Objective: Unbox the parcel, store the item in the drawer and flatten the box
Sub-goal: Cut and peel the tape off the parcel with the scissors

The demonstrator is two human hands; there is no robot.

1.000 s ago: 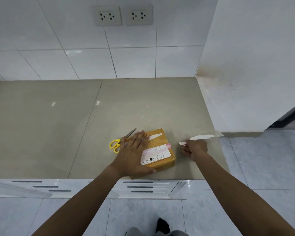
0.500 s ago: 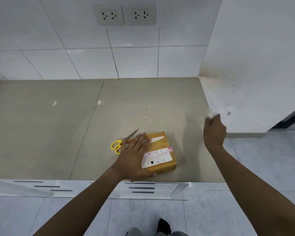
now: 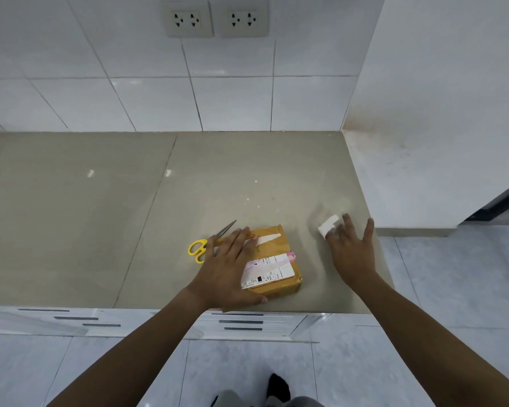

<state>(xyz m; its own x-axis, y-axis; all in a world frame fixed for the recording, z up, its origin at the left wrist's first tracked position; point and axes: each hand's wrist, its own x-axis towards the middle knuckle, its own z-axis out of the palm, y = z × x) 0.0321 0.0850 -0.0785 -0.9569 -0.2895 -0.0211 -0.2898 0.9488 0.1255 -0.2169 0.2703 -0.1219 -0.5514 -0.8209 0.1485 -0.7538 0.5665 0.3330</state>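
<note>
The small brown cardboard parcel [image 3: 279,254] with a white shipping label lies near the counter's front edge. My left hand [image 3: 229,268] rests flat on its left half, with the thumb along the near side, holding it down. My right hand [image 3: 351,248] hovers to the right of the parcel with its fingers spread. A crumpled piece of white tape [image 3: 329,225] sits at its fingertips, blurred; I cannot tell whether it still sticks to them. A strip of white tape remains on the parcel's top. White drawer fronts [image 3: 238,321] with dark handle slots run under the counter.
Yellow-handled scissors [image 3: 206,243] lie just left of the parcel, partly under my left fingers. The beige counter [image 3: 100,215] ends at a white side wall [image 3: 423,142] on the right. Two sockets sit on the tiled back wall. My foot shows on the floor below.
My right hand pulled a white tape strip off the parcel, swung up to the right with it, and has come back down with its fingers spread. My left hand stayed on the parcel.
</note>
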